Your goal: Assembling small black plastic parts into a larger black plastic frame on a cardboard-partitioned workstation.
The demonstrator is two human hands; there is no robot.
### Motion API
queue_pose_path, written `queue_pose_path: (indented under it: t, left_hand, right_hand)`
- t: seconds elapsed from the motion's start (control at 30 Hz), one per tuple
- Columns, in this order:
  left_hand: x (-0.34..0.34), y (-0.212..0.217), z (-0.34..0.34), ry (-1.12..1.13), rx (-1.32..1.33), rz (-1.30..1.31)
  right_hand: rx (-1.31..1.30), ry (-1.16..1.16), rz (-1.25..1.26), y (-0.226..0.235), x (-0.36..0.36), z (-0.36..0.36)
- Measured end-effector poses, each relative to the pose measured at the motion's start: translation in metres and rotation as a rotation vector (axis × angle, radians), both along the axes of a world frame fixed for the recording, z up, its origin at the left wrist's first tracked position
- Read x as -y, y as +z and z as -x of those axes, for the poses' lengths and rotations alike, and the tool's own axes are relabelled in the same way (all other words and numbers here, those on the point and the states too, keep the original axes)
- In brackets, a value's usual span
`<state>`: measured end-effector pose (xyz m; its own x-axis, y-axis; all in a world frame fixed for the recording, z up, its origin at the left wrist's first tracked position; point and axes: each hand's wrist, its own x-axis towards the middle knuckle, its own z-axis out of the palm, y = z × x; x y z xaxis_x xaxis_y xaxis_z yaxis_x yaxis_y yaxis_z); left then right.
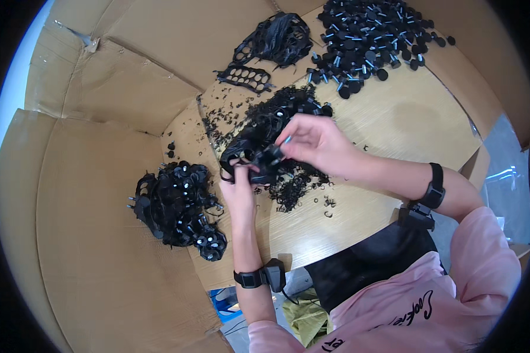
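My left hand (239, 187) is closed around a black rubber sheet (244, 144), held just above the table. Thumb and fingers of my right hand (321, 144) pinch a rubber-headed bolt at the sheet's right side; its shiny metal stud (287, 140) shows between the fingertips. Fingers and dark rubber partly hide the bolt's head, so I cannot tell whether it is still joined to the sheet. Small black rubber trimmings (291, 191) lie under and around both hands.
A large heap of loose rubber-headed bolts (371, 44) covers the far right. Bolt-filled rubber sheets (179, 203) are piled at left. Crumpled black sheets (277, 41) and a strip with round holes (245, 76) lie at the back. Cardboard walls (106, 194) border the wooden table (418, 112).
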<state>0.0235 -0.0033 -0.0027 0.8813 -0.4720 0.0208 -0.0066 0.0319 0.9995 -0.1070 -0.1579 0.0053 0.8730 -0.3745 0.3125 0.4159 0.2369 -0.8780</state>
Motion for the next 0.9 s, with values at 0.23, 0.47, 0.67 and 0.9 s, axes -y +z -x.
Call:
queue_pose_path:
  t: [0.23,0.47,0.67,0.9]
  left_hand:
    - [-0.013,0.007,-0.007,-0.048,-0.429,0.374]
    - [-0.006,0.003,0.007,-0.253,-0.231,0.223]
    - [-0.004,0.002,0.015,-0.332,-0.138,0.178]
    - [-0.005,-0.002,0.014,-0.294,0.095,0.068]
  right_hand:
    - [-0.061,-0.514,0.891,-0.003,0.032,-0.001]
    - [0.066,-0.28,0.937,-0.005,0.007,0.002]
    - [0.177,-0.323,0.852,-0.009,0.003,0.001]
    - [0.188,-0.319,0.812,-0.012,-0.003,0.002]
